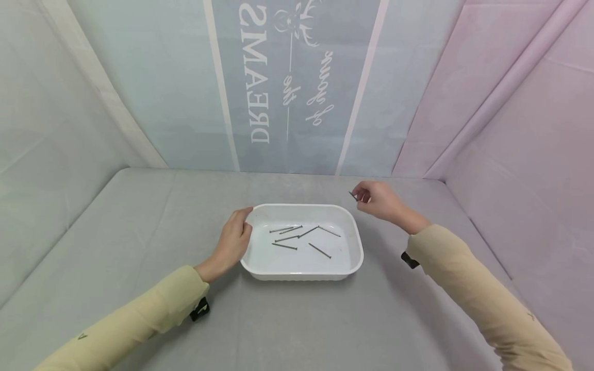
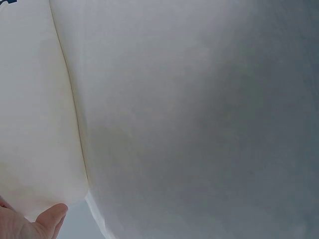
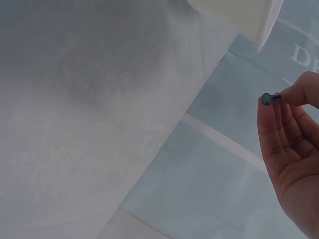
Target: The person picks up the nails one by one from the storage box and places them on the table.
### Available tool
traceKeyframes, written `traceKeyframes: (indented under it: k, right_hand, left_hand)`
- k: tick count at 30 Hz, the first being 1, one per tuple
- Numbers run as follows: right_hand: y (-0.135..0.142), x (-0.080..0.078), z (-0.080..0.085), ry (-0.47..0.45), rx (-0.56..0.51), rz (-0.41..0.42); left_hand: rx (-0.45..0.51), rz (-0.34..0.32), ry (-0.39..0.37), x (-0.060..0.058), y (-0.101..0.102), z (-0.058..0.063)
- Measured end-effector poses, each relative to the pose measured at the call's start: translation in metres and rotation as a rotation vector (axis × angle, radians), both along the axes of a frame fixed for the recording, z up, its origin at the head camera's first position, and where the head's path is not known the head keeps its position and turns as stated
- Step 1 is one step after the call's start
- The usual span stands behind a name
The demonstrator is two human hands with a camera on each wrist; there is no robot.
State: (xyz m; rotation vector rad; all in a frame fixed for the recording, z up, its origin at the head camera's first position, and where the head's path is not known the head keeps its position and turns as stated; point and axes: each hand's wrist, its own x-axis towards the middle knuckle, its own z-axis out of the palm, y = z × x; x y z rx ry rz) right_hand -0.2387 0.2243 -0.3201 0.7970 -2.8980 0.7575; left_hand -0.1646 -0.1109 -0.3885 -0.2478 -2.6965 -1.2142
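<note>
A white rectangular tray [image 1: 301,274] stands on the grey-covered table, with several nails [image 1: 320,251] scattered over its floor. At its left end my left hand [image 1: 232,237] grips the rim, thumb over the inner side. In the left wrist view the thumb [image 2: 52,216] shows against the tray's pale wall. Beyond the tray's far right corner, my right hand [image 1: 378,200] is raised and pinches one nail [image 1: 352,196] between thumb and fingertips. The right wrist view shows that nail's flat round head [image 3: 266,99] sticking out past the fingertips.
A grey cloth [image 1: 301,324] covers the table. A printed fabric panel [image 1: 297,154] with white lettering rises behind the back edge, and pale fabric walls [image 1: 533,129] enclose both sides. Dark wrist devices [image 1: 200,309] sit under both sleeves.
</note>
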Motion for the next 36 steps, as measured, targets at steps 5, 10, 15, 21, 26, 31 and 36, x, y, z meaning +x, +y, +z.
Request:
traceKeyframes:
  k: [5, 10, 15, 21, 26, 31, 36]
  right_hand:
    - [0.008, 0.001, -0.002, -0.031, -0.003, -0.058]
    - [0.015, 0.001, -0.004, -0.092, -0.023, -0.121]
    - [0.022, 0.001, -0.008, -0.12, -0.036, -0.168]
    - [0.029, 0.003, -0.012, -0.156, -0.063, -0.202]
    - [0.035, 0.003, -0.014, -0.186, -0.079, -0.233]
    - [0.04, 0.002, -0.018, -0.213, -0.086, -0.268]
    - [0.045, 0.002, -0.022, -0.25, -0.079, -0.299]
  left_hand:
    - [-0.002, 0.004, -0.003, 0.001, 0.0, 0.001]
    - [-0.001, 0.003, -0.004, 0.0, 0.0, 0.001]
    - [0.001, 0.0, 0.001, 0.0, 0.0, 0.001]
    - [0.004, -0.002, 0.003, 0.0, 0.0, 0.0]
    - [0.002, 0.0, 0.005, 0.0, 0.0, 0.0]
    - [-0.002, 0.0, 0.011, -0.001, 0.0, 0.0]
    - [-0.001, 0.004, 0.009, -0.001, 0.0, 0.0]
